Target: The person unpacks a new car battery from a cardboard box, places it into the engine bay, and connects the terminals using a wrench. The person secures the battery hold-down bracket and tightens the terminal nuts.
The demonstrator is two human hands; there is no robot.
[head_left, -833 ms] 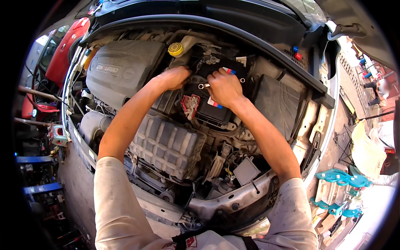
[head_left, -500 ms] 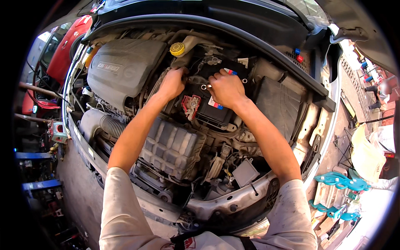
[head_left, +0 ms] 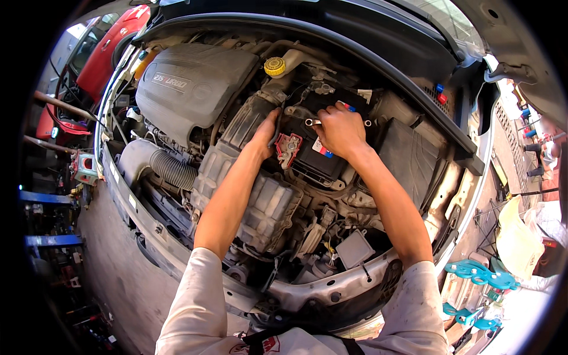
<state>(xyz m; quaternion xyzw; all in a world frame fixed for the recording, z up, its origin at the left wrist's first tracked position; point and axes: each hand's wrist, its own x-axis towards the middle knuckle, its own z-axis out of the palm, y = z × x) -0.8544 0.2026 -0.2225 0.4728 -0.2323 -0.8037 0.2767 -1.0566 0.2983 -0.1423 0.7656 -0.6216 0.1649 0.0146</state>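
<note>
- My right hand [head_left: 338,131] is closed around a slim silver metal wrench [head_left: 312,122], over the black car battery [head_left: 316,155].
- My left hand [head_left: 267,133] grips a black cable [head_left: 276,125] beside the battery's red terminal cover [head_left: 288,148].
- A yellow round cap [head_left: 274,66] sits behind them.

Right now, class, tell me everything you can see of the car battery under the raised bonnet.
The car battery is a black, plastic-looking box lying level in a tray in the engine bay, right of the grey engine cover. A red terminal cover stands open at its near-left corner; a coloured label shows on top. The right hand rests on it, holding a small metal wrench; the left hand grips its left edge.
</note>
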